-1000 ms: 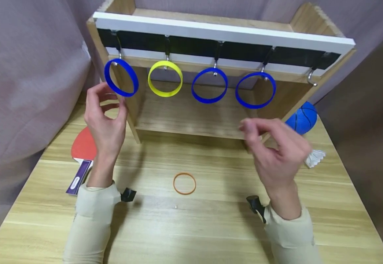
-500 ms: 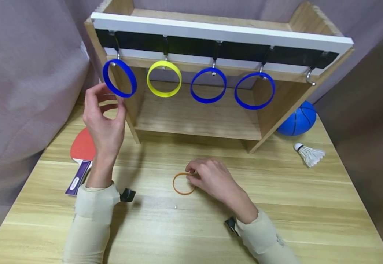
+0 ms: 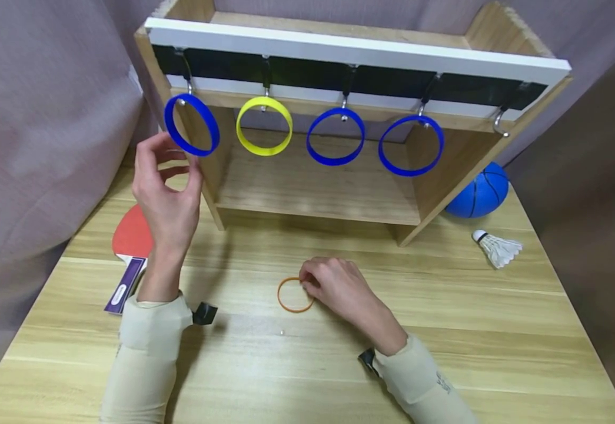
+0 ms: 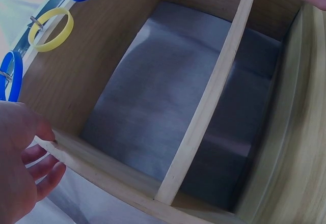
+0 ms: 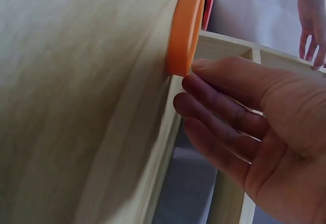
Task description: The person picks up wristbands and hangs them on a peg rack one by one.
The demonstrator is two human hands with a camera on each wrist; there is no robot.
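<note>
My left hand [image 3: 172,212] holds the left side panel of a wooden shelf [image 3: 312,191], with the thumb inside and the fingers outside the panel edge in the left wrist view. On the table, the right hand [image 3: 343,288] pinches the edge of an orange silicone wristband [image 5: 182,35] between thumb and fingertips. Along the shelf's front hang a blue wristband [image 3: 213,126], a yellow wristband [image 3: 265,152] and two more blue ones, each on its own metal hook. The rightmost hook [image 3: 499,125] carries no band.
Left of the shelf lies a red table tennis paddle [image 3: 133,232], partly behind the left forearm. A blue ball [image 3: 479,191] with black lines and a white shuttlecock [image 3: 499,250] sit at the right. Grey curtains [image 3: 47,118] hang around the wooden table [image 3: 265,377].
My right hand has come down from beside the shelf's right side to the orange wristband, and its fingertips have closed on the band's edge. The left hand keeps its hold on the panel.
</note>
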